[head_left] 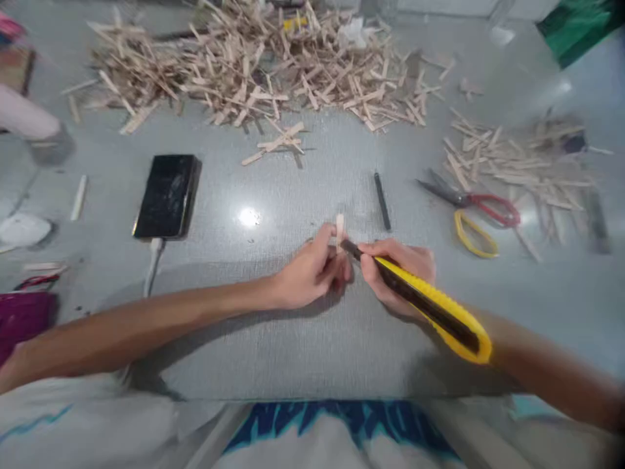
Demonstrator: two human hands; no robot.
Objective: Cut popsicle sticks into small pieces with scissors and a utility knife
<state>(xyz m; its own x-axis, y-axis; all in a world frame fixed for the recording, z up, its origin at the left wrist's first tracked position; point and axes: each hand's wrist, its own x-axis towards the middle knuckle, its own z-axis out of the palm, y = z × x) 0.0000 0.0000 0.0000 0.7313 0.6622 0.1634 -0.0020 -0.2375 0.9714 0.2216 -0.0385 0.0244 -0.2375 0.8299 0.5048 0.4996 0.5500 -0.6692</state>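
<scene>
My left hand (312,270) is closed on a short flat wooden stick (340,228), which stands up between thumb and fingers above the table. In my right hand (398,267) is a yellow and black utility knife (434,306). Its dark blade points left and meets or nearly meets the lower part of the stick; exact contact is hard to see. The lower end of the stick is hidden by my left fingers. Just beyond my right hand lies a thin black rod (383,202), perhaps a blade.
A large heap of wooden sticks (234,71) covers the far side of the table, with a smaller pile (508,156) at right. Scissors (469,198) with red and yellow handles lie there. A phone (166,195) with a cable (152,267) lies left.
</scene>
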